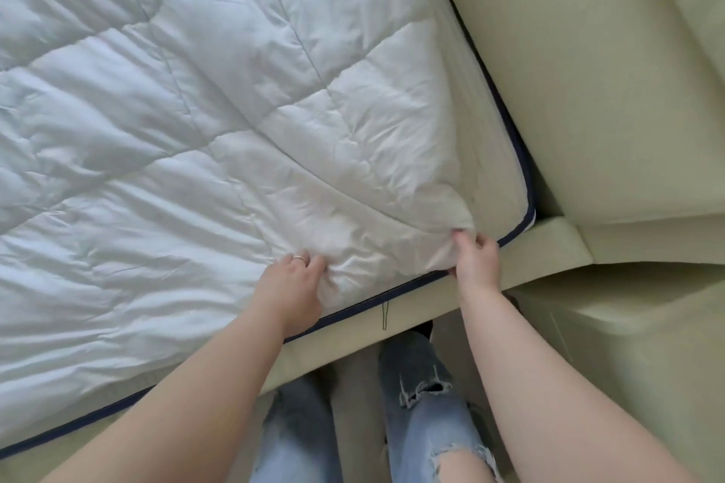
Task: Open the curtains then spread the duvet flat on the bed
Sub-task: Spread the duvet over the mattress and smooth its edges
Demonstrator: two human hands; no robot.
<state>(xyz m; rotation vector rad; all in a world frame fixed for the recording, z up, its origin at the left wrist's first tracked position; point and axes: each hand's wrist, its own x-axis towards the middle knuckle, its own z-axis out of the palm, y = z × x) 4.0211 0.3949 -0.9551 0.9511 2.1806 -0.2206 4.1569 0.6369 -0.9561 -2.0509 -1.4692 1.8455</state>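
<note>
Head cam: duvet (204, 122) mostly spread over the bed, corner getting sorted.
Right hand (476, 259) pinches the duvet corner at the mattress (492, 153) edge; left hand (292, 286) bunches fabric just beside it, fingers curled in. Wrinkles near both hands still need smoothing. Curtains aren't visible, no containers either.

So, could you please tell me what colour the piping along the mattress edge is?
Dark navy blue; the piping shows best in the head view, beside the white duvet.

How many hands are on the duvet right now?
2. The left hand grips the white quilted duvet near the bed's foot edge; the right hand pinches its corner.
</note>
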